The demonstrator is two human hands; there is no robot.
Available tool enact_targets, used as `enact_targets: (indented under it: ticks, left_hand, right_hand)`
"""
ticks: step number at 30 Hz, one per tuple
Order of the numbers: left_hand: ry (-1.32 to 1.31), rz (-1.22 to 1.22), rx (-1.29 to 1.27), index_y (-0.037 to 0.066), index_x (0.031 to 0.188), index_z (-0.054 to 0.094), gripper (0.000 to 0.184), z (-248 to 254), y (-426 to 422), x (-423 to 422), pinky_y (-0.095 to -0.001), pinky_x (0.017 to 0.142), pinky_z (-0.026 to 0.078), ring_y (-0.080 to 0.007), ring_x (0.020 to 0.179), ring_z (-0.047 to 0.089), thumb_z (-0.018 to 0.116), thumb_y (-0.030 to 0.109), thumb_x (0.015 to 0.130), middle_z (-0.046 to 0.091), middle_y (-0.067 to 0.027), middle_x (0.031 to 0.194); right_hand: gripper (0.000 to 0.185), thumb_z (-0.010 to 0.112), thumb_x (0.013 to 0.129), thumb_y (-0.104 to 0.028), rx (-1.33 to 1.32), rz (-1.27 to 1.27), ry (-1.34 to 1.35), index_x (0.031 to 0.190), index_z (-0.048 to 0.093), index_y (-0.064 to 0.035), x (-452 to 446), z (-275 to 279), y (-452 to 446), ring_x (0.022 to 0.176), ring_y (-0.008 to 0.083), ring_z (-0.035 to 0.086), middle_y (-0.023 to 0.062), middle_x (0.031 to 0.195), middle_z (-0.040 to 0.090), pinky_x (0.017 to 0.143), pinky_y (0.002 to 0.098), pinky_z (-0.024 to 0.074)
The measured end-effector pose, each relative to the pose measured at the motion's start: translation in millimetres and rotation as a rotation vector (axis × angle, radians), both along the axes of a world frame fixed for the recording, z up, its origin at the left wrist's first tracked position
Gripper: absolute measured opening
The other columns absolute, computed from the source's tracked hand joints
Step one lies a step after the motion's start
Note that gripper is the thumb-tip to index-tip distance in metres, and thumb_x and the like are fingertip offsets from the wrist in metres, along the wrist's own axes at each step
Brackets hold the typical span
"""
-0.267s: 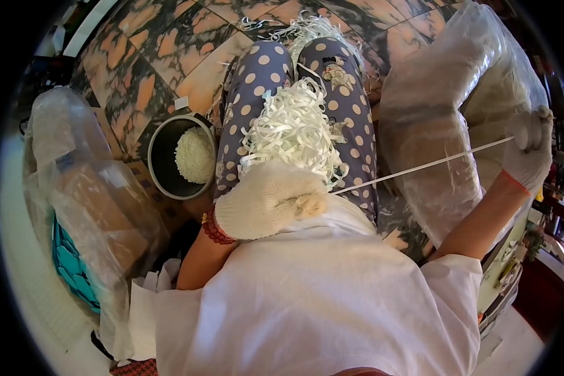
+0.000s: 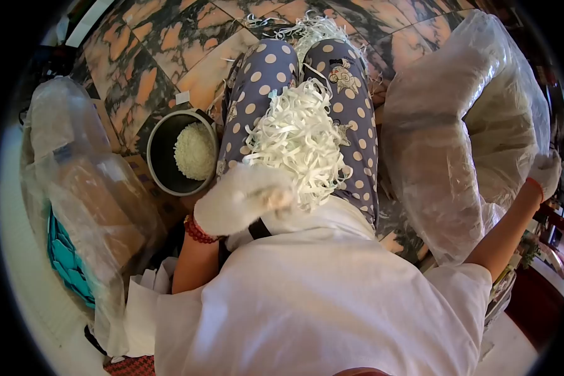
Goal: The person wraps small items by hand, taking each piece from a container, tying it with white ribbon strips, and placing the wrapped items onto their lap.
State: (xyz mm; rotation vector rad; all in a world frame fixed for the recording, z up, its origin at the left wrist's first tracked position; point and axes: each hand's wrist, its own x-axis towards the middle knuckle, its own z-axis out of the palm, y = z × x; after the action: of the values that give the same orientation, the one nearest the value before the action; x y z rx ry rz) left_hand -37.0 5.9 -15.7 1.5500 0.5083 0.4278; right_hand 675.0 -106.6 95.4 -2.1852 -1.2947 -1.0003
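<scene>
A tangled pile of narrow white strips (image 2: pixel 297 141) lies on the lap, over grey polka-dot trousers (image 2: pixel 250 94). My left hand (image 2: pixel 241 199), in a white knitted glove, is just below the pile at its left edge. Its fingers look curled closed but are blurred; whatever they hold, if anything, is hidden. Far to the right, my gloved right hand (image 2: pixel 545 174) is at the outer side of a large clear plastic bag (image 2: pixel 429 156). The fingers of that hand are too indistinct to read. No taut strip shows between the hands.
Left of the knees stands a dark round pot (image 2: pixel 160 153) with white granular material (image 2: pixel 194 152) in it. Further left, clear plastic (image 2: pixel 62 119) covers brown cardboard beside teal pieces (image 2: pixel 69 263). More strips (image 2: pixel 316 31) lie on the patterned tile floor (image 2: pixel 163 56) beyond the knees.
The strip stretched between my hands is gone from view. My left hand has shifted left, away from the middle; my right hand has dropped lower and slightly outward.
</scene>
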Motion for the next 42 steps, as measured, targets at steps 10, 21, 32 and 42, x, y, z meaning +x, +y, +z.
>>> enact_targets:
  ticks: [10,21,32,42]
  left_hand:
    - [-0.109,0.475,-0.468,0.004,0.110,0.064,0.024,3.4,6.8,18.2,-0.0186,0.060,0.043,-0.0043,0.069,0.052,0.055,0.025,0.103,0.060,0.0022,0.086]
    - [0.022,0.387,-0.404,0.004,0.099,0.065,0.016,11.9,1.1,36.8,-0.0176,0.052,0.027,-0.0021,0.060,0.038,0.060,0.020,0.098,0.051,0.0048,0.078]
    - [0.079,0.306,0.299,0.006,0.129,0.062,0.049,31.4,20.8,53.7,-0.0222,0.070,0.044,-0.0069,0.086,0.049,0.078,0.026,0.087,0.055,-0.0017,0.097]
    - [0.034,-0.144,0.412,0.003,0.084,0.068,0.015,35.6,15.9,71.6,-0.0337,0.065,0.050,-0.0228,0.064,0.060,0.067,0.015,0.093,0.063,-0.0055,0.069]
  right_hand:
    - [0.032,0.068,0.088,-0.016,-0.379,0.075,-0.258,0.120,0.071,-0.0162,-194.8,-38.8,53.5,0.099,0.0297,0.068,0.0105,0.107,0.072,0.088,0.0380,0.0529]
    - [0.022,0.072,0.083,-0.007,-0.512,0.896,0.317,0.102,0.074,-0.0168,-435.8,-147.0,135.3,0.092,0.0276,0.063,0.0070,0.095,0.063,0.076,0.0391,0.0524]
    - [0.009,0.072,0.082,-0.002,-0.320,0.954,0.875,0.088,0.071,-0.0086,-443.1,-73.2,81.4,0.068,0.0240,0.062,0.0066,0.079,0.067,0.064,0.0318,0.0494]
    - [0.020,0.065,0.094,-0.016,-0.190,0.782,1.574,0.090,0.070,0.0026,-437.2,-48.3,67.0,0.059,0.0051,0.051,0.0037,0.076,0.064,0.052,0.0206,0.0363]
